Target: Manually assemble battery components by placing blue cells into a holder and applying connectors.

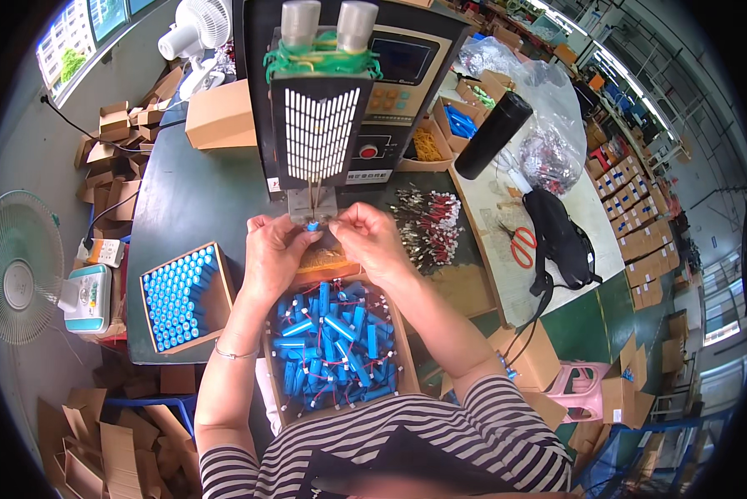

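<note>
My left hand (pixel 275 251) pinches a small blue cylindrical battery cell (pixel 312 225) upright, directly below the two thin electrodes (pixel 314 193) of a black spot welding machine (pixel 322 125). On the cell's other side my right hand (pixel 363 237) has its thumb and fingertips pressed together near the cell's top. What those fingers hold is too small to make out. Below my hands stands an open box (pixel 408 366) heaped with blue battery cells (pixel 336 341) that have red wires and white connectors. Right of my right hand lies a pile of red and black wire leads (pixel 430 224).
At the left a cardboard tray (pixel 226 287) holds upright blue cells in rows. A brown box (pixel 221 116) and white fan (pixel 197 33) stand behind. On the right bench are orange-handled scissors (pixel 521 247), a black bottle (pixel 494 135) and a black bag (pixel 559 237).
</note>
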`<state>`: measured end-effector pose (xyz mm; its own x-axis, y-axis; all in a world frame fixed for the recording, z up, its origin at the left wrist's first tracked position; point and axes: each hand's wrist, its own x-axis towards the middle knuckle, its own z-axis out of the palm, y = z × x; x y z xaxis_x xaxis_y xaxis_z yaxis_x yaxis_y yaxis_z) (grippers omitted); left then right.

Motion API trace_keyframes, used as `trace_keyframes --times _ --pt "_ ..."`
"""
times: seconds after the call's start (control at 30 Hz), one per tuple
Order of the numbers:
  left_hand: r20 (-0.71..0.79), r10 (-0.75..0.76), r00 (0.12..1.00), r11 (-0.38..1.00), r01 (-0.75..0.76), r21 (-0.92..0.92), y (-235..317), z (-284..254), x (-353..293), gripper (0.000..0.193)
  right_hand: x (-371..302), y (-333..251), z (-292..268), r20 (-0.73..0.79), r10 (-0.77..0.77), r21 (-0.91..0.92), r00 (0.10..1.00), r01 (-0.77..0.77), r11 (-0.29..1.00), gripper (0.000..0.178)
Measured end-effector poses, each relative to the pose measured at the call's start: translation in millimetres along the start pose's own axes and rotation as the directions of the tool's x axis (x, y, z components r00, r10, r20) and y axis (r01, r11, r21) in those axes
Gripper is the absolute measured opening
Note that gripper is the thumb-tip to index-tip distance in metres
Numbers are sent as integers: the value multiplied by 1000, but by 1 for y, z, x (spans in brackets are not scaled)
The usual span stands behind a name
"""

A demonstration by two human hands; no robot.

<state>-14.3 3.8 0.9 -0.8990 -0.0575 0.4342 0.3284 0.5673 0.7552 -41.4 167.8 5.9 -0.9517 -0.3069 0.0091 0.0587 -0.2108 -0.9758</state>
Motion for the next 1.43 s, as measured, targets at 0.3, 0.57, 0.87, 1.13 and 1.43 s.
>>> trace_keyframes --times 0.3,0.57,0.87,1.13,1.43 --pt "17 35 999 999 -35 29 -1 -1 -3 15 -4 9 -4 -24 -82 -146 996 78 986 11" --pt "186 105 977 993 -92 -79 53 -50 -48 19 -52 -42 -9 440 -85 -257 894 216 942 12" --pt "-33 -196 980 941 178 -289 45 -82 -143 23 -71 -63 -20 517 -69 -748 853 489 448 15" --pt "-323 -202 924 946 270 178 13 -116 -189 35 -22 -16 110 683 -69 -568 727 588 575 20" --pt "-303 -117 946 916 221 334 -21 -134 -174 54 28 80 164 579 -273 -662 768 639 392 23"
